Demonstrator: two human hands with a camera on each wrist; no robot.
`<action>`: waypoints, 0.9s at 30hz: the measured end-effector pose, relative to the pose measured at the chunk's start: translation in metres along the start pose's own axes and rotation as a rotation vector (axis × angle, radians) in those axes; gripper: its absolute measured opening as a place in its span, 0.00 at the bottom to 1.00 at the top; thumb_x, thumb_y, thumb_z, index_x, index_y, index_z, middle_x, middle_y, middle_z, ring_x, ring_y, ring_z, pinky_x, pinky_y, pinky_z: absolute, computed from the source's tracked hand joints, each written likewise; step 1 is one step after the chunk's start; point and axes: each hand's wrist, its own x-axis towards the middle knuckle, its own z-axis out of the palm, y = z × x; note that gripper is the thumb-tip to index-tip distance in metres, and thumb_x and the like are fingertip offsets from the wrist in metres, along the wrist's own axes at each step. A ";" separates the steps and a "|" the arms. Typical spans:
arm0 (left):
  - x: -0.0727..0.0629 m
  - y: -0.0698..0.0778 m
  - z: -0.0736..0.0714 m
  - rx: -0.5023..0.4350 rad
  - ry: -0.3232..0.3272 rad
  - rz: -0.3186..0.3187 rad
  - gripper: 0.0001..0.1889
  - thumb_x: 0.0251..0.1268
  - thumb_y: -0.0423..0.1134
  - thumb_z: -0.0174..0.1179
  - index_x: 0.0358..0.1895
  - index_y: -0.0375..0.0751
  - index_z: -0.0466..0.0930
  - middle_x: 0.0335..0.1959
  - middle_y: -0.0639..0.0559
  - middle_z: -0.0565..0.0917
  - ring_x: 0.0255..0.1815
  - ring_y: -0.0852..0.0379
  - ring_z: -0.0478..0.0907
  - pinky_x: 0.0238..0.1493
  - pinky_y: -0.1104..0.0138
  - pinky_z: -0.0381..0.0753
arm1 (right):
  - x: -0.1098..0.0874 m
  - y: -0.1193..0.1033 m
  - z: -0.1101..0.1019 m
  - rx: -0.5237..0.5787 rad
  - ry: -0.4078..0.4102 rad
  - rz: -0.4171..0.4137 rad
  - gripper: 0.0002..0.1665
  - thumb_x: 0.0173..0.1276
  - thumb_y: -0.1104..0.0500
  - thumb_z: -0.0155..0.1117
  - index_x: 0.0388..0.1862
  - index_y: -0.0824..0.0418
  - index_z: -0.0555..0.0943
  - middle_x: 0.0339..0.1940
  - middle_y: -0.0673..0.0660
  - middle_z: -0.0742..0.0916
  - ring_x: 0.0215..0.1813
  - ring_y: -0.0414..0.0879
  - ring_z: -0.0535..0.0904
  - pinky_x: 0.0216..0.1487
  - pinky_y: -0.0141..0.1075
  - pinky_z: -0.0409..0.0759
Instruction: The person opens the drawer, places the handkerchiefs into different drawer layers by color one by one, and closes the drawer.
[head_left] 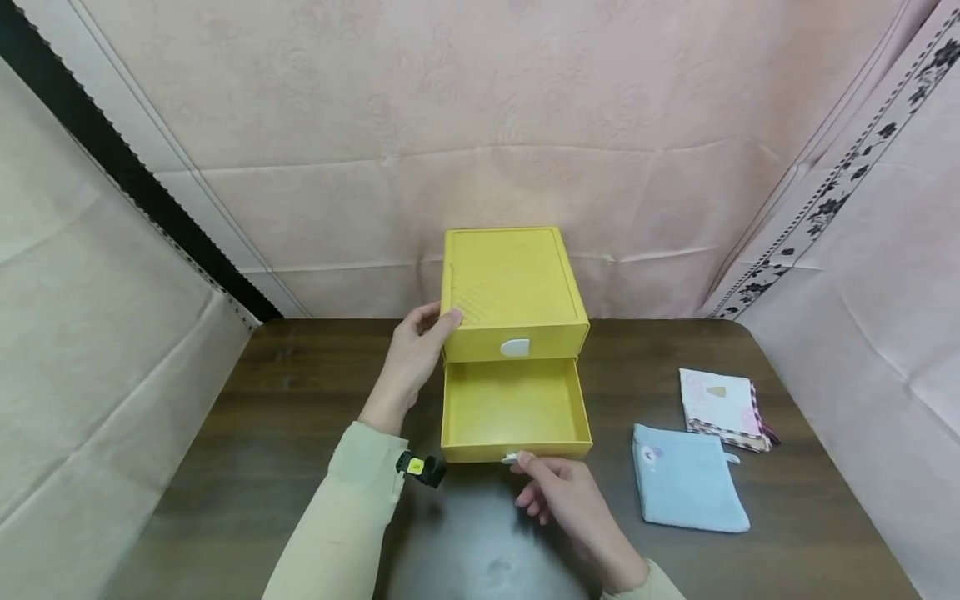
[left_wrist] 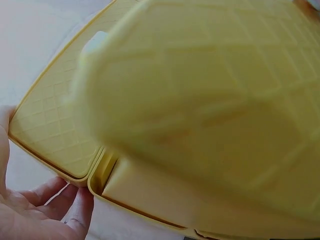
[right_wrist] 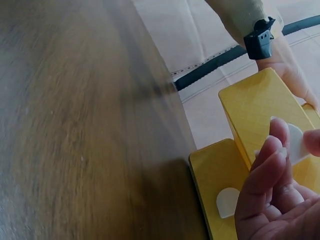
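Pinching a smooth white tab (head_left: 510,457) between thumb and curled fingers, the right grip (head_left: 558,500) sits low in front of a yellow drawer (head_left: 516,408), its wrist coming in from the lower right. The left forearm, in a pale, soft sleeve (head_left: 333,525), reaches up from the lower left with a small black device (head_left: 422,467) at the wrist. The drawer is a shallow, smooth-walled rectangular tray; pulled out, it juts over the dark, wood-grained tabletop (head_left: 247,467) and shows a bare interior. To the right lies a flat, light-blue fabric pouch (head_left: 688,483) with a small loop on one side, and just beyond it a folded white cloth item (head_left: 720,404) with checked edging. Farther back, at the middle of the tabletop's far side, stands the yellow drawer cabinet (head_left: 510,275), boxy and plastic-looking, with rounded corners and a closed upper drawer bearing a rounded white pull (head_left: 515,347). The left grip (head_left: 414,354) holds its upper unit, thumb over the top edge and fingers bent against the side. In the left wrist view a large, blurred panel (left_wrist: 210,100) with a raised diamond lattice blocks much of the cabinet. Behind everything hangs a pale, creased fabric backdrop (head_left: 465,100), with a black band (head_left: 135,179) at left and a floral border (head_left: 847,183) at right
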 end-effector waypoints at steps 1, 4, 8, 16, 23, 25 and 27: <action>-0.001 0.000 0.000 0.001 0.000 0.000 0.40 0.55 0.68 0.62 0.66 0.49 0.68 0.56 0.52 0.75 0.55 0.54 0.74 0.58 0.58 0.72 | 0.001 0.001 0.000 -0.002 -0.001 0.003 0.29 0.68 0.40 0.61 0.43 0.67 0.85 0.21 0.57 0.85 0.22 0.45 0.77 0.21 0.34 0.75; -0.001 -0.002 0.000 -0.004 -0.003 0.004 0.40 0.56 0.68 0.61 0.67 0.48 0.68 0.57 0.51 0.75 0.55 0.53 0.74 0.58 0.58 0.72 | 0.002 0.003 0.000 -0.013 -0.003 -0.001 0.29 0.68 0.40 0.60 0.42 0.66 0.85 0.21 0.57 0.85 0.23 0.45 0.77 0.22 0.35 0.76; 0.000 -0.005 0.000 -0.004 0.003 0.006 0.40 0.55 0.68 0.61 0.66 0.48 0.68 0.57 0.52 0.75 0.55 0.54 0.74 0.57 0.58 0.73 | -0.001 0.004 -0.002 -0.028 -0.001 -0.033 0.32 0.67 0.38 0.60 0.44 0.68 0.84 0.23 0.58 0.85 0.24 0.47 0.78 0.23 0.37 0.78; -0.001 -0.007 -0.006 0.008 0.019 -0.010 0.41 0.54 0.69 0.61 0.67 0.49 0.67 0.58 0.52 0.74 0.56 0.54 0.73 0.59 0.57 0.71 | -0.015 0.001 -0.038 -0.135 0.129 -0.133 0.28 0.66 0.39 0.63 0.40 0.64 0.85 0.25 0.57 0.86 0.27 0.53 0.81 0.28 0.41 0.82; -0.002 -0.005 -0.004 -0.007 0.010 -0.003 0.41 0.54 0.69 0.61 0.67 0.49 0.67 0.57 0.52 0.74 0.55 0.53 0.73 0.58 0.57 0.72 | -0.017 -0.006 -0.104 -0.302 0.265 -0.172 0.27 0.65 0.38 0.63 0.42 0.60 0.84 0.34 0.60 0.87 0.35 0.55 0.84 0.35 0.40 0.83; -0.002 -0.005 -0.003 -0.017 0.002 0.003 0.41 0.54 0.69 0.62 0.67 0.49 0.67 0.57 0.52 0.74 0.55 0.53 0.74 0.58 0.57 0.72 | -0.014 -0.005 -0.127 -0.366 0.295 -0.183 0.29 0.66 0.36 0.61 0.46 0.60 0.83 0.36 0.60 0.87 0.37 0.54 0.84 0.35 0.39 0.83; -0.002 -0.004 0.000 -0.022 -0.006 0.013 0.41 0.54 0.69 0.61 0.67 0.49 0.67 0.57 0.52 0.74 0.54 0.54 0.74 0.57 0.58 0.73 | -0.012 -0.003 -0.148 -0.453 0.344 -0.195 0.30 0.66 0.34 0.60 0.49 0.59 0.83 0.38 0.59 0.88 0.39 0.52 0.84 0.35 0.37 0.82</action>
